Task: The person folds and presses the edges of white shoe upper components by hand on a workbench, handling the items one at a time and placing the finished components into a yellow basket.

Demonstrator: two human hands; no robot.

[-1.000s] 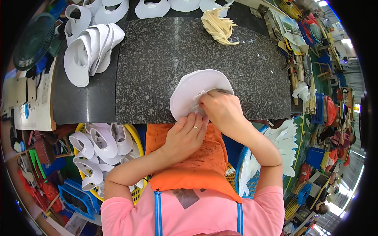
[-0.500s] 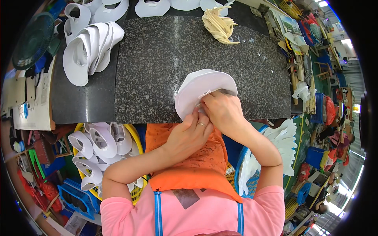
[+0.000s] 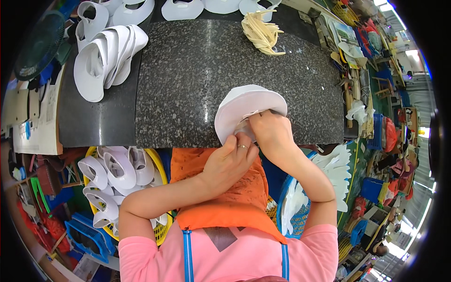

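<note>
A white curved shoe-upper piece (image 3: 244, 105) lies on the near edge of the speckled dark stone slab (image 3: 188, 70). My left hand (image 3: 230, 162), with a ring on one finger, pinches its near left edge. My right hand (image 3: 270, 134) grips the same piece from the right, fingers curled over its inner side. Both hands sit close together above my orange apron (image 3: 225, 197). The part of the piece under my fingers is hidden.
Stacked white uppers (image 3: 105, 58) stand at the slab's far left, more along the far edge. A bundle of cream strips (image 3: 263, 30) lies at the far right. A yellow basket (image 3: 115, 176) of white uppers is at my left, a blue basket (image 3: 300, 207) of white pieces at my right.
My left hand has moved up from the apron to the white piece and taken hold of its edge. The piece has turned and lifted slightly between both hands.
</note>
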